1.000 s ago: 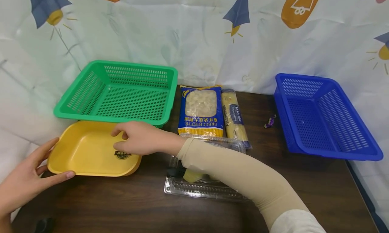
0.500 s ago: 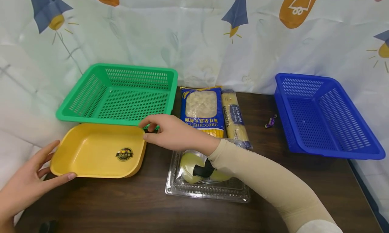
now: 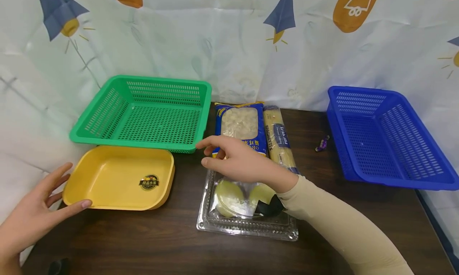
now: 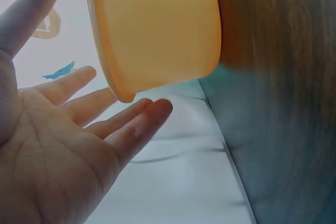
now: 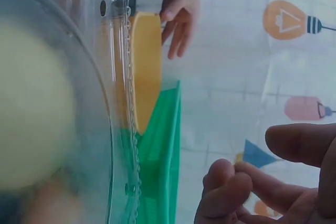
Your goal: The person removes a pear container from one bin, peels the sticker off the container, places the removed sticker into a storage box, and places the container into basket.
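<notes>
My left hand (image 3: 39,213) is spread around the left end of a yellow plastic basin (image 3: 111,179), thumb at its front edge, holding nothing. In the left wrist view its fingers lie beside the basin's rim (image 4: 107,72); contact is hard to tell. My right hand (image 3: 236,157), fingers loosely bent and holding nothing, hovers over the near end of a blue bag of orecchiette (image 3: 240,121) and the back of a clear plastic clamshell box (image 3: 247,229). Inside the box sit two pale yellow-green round things (image 3: 227,197). Beside the bag lies a packet of spaghetti (image 3: 277,137).
Behind the basin stands a green slotted basket (image 3: 143,146). A blue slotted basket (image 3: 398,182) is at the right, with a small purple wrapped sweet (image 3: 322,143) left of it. A small dark object (image 3: 58,266) shows at the lower left. A printed curtain (image 3: 161,36) closes the back.
My right hand has moved right, from above the basin, past its right edge, to above the orecchiette bag and box. My left hand stays beside the basin.
</notes>
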A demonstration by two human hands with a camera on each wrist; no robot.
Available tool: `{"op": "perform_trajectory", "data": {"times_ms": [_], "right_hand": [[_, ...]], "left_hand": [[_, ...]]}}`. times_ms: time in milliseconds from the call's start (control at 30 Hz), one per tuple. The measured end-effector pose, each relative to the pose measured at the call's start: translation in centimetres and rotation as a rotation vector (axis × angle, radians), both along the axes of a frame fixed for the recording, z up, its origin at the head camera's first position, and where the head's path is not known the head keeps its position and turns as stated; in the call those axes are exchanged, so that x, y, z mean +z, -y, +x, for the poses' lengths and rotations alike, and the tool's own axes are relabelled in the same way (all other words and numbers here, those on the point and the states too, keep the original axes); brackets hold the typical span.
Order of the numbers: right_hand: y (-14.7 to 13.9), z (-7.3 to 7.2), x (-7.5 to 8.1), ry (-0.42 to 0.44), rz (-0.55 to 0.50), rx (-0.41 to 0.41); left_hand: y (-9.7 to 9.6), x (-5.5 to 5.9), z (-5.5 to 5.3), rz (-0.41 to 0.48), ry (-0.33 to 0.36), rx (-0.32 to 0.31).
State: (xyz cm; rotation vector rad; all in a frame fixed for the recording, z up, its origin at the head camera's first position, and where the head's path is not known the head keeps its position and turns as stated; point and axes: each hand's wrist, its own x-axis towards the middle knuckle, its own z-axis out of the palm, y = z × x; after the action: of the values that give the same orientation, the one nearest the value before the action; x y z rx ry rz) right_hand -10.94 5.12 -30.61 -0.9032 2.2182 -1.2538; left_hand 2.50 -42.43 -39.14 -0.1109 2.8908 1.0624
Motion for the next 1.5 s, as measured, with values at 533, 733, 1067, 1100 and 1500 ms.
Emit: {"op": "perform_trajectory", "data": {"times_ms": [533, 733, 1067, 1100, 1500], "right_hand": [[-6.6, 2.3, 0.0, 0.014, 0.005, -0.135], [-8.9, 2.9, -0.8, -0.003, -0.024, -0.176], [-12.8, 4.6, -1.8, 0.01, -0.036, -0.267], [-13.2, 4.8, -1.8, 0.005, -0.034, -0.278], [-17.4, 6.6, -3.5, 0.013, 0.003, -0.363]], "left_hand": [[-3.4, 2.1, -0.7, -0.064, -0.092, -0.077], [-4.4, 3.1, -0.3, -0.082, -0.14, -0.109], [-7.8, 5.1, 0.1, 0.01, -0.17, -0.12], [-8.4, 5.4, 0.1, 0.031, -0.192, -0.128], [-15.9, 5.6, -1.7, 0.204, -0.333, -0.426]]}}
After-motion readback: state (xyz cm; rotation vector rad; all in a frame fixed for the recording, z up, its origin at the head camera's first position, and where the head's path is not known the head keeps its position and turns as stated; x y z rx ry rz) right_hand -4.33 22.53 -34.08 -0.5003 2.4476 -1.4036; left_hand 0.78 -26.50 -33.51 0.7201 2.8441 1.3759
